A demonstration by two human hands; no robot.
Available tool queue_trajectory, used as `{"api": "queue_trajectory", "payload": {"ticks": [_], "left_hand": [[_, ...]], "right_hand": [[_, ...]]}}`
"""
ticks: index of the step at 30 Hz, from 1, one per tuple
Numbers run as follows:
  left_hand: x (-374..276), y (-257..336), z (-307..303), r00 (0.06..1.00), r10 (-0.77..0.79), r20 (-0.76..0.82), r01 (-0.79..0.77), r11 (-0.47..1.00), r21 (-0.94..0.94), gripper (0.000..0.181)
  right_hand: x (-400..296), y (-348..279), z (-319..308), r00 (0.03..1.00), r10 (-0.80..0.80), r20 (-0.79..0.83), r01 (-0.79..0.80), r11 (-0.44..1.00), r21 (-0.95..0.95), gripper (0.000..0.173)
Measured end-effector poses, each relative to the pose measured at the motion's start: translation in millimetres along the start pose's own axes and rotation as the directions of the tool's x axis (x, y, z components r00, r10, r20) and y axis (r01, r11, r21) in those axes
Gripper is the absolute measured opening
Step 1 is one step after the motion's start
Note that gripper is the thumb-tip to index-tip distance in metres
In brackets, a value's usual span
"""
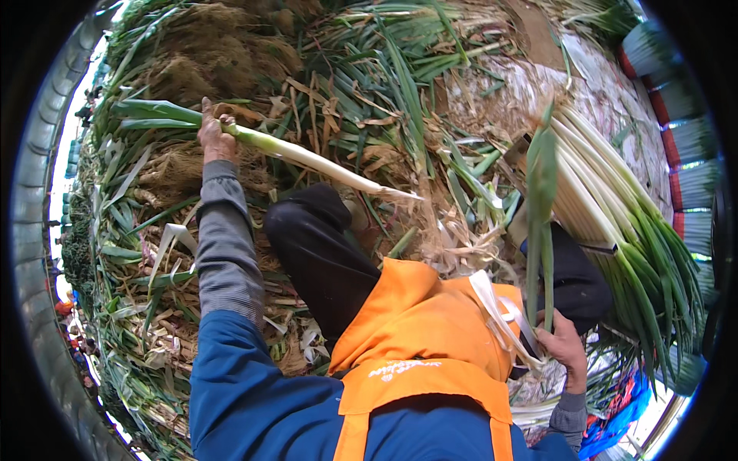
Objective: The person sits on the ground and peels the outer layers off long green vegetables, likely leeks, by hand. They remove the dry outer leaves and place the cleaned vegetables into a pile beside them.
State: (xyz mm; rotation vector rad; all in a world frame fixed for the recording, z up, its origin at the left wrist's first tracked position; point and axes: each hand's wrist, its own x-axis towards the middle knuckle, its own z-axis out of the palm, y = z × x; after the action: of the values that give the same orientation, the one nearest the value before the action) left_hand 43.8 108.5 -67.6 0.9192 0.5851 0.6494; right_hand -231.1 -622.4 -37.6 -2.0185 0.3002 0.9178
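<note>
My left hand [218, 137] grips a long green onion [323, 164] near where its leaves begin. Its pale shank slants down to the right, and the tip lies above the waste between my knees. In my right hand [564, 344], low on the right beside the orange apron [426, 328], are a long green leaf [541, 173] and white strips of peeled skin [496, 305]. Beyond that leaf, on the right, lies a row of cleaned green onions [594, 178], white shanks towards the top and green leaves hanging down.
Trimmed leaves and dry husks [369, 109] cover the ground ahead. Brown root masses [225, 52] rise at the upper left. A pale, soiled sheet [496, 80] spreads at the upper right. Bundles with red bands [683, 144] line the right side.
</note>
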Motion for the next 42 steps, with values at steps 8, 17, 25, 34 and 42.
{"api": "queue_trajectory", "payload": {"ticks": [8,17,25,34,42], "left_hand": [[-151.0,-35.9,81.5,0.951,-0.051,0.304,0.131,0.959,-0.250,0.031],[-278.0,-87.3,56.8,0.960,0.110,0.257,-0.106,0.994,-0.029,0.025],[-314.5,-121.7,59.9,0.976,0.072,0.203,-0.056,0.995,-0.083,0.030],[-326.4,-132.4,63.3,0.963,-0.007,0.269,0.036,0.994,-0.102,0.028],[-322.8,-121.9,64.8,0.959,-0.030,0.280,0.050,0.997,-0.064,0.030]], "right_hand": [[150.9,-202.8,100.0,0.443,-0.895,-0.057,0.739,0.400,-0.542,0.070],[150.5,-217.3,154.4,0.583,-0.811,0.045,0.803,0.567,-0.183,0.035],[143.8,-169.0,159.9,0.613,-0.778,-0.137,0.760,0.628,-0.166,0.029],[157.8,-145.8,165.5,0.754,-0.654,-0.069,0.654,0.756,-0.023,0.023],[176.9,-158.0,166.7,0.568,-0.823,0.007,0.801,0.551,-0.233,0.067]]}}
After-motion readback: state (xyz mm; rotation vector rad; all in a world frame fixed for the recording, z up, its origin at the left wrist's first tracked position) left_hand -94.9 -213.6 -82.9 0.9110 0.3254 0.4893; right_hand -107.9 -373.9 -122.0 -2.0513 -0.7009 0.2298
